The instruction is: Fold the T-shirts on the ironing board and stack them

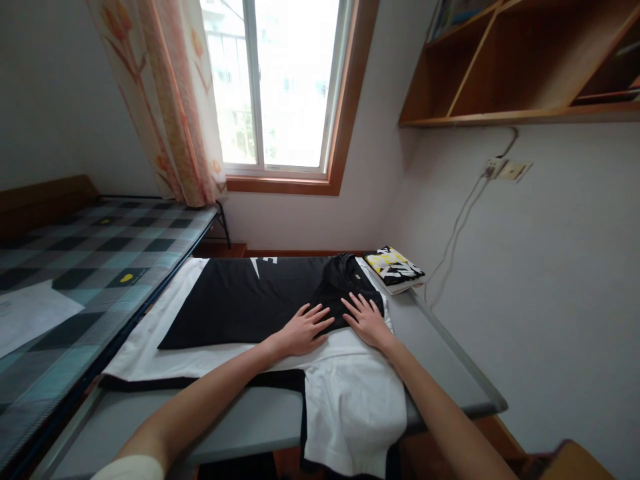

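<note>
A black T-shirt [250, 300] with a white print lies partly folded, its collar toward the right. Beneath it a white T-shirt [350, 393] is spread out, one sleeve hanging over the table's near edge, with black cloth showing under its border. My left hand [306, 330] rests flat, fingers spread, along the near edge of the black cloth. Close by on the right, my right hand [367, 321] also lies flat with fingers apart, near the collar end. Neither hand grasps anything.
The shirts lie on a grey table [435, 347]. A folded black, white and yellow patterned item [395, 267] sits at its far right corner. To the left is a bed with a checked mattress [150, 233] and a paper sheet [35, 313]. A wooden shelf [500, 120] overhangs the right.
</note>
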`<state>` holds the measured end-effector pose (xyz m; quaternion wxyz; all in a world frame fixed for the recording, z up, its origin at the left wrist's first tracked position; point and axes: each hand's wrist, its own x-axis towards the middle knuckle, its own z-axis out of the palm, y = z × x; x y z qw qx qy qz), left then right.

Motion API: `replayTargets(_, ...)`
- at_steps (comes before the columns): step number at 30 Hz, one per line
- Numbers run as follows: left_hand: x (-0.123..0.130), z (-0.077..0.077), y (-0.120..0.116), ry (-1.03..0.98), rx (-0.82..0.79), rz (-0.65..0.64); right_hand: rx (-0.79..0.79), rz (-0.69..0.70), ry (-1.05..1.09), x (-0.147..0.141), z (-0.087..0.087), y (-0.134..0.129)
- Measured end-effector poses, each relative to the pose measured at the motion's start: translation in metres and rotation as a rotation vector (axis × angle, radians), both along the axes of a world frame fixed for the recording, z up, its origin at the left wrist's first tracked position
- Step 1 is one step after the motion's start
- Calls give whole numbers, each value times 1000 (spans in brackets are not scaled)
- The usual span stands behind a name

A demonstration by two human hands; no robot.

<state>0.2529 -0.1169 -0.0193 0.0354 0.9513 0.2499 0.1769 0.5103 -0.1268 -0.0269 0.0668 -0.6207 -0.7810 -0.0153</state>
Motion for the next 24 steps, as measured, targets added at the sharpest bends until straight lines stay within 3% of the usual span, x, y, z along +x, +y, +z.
replayTargets(6,-37,16,-7,9,-6,-23,42,102,95,40,5,-5)
replayTargets(12,-125,32,-8,56,-47,35,145,168,214,75,12,-14)
replayTargets(16,-204,39,-5,94,-134,207,150,119,240,89,13,-14)
replayTargets(20,-283,45,-1,62,-309,466,157,107,272,91,12,-12)
replayTargets(24,-331,46,-2,-73,-421,619,184,94,348,88,12,-7)
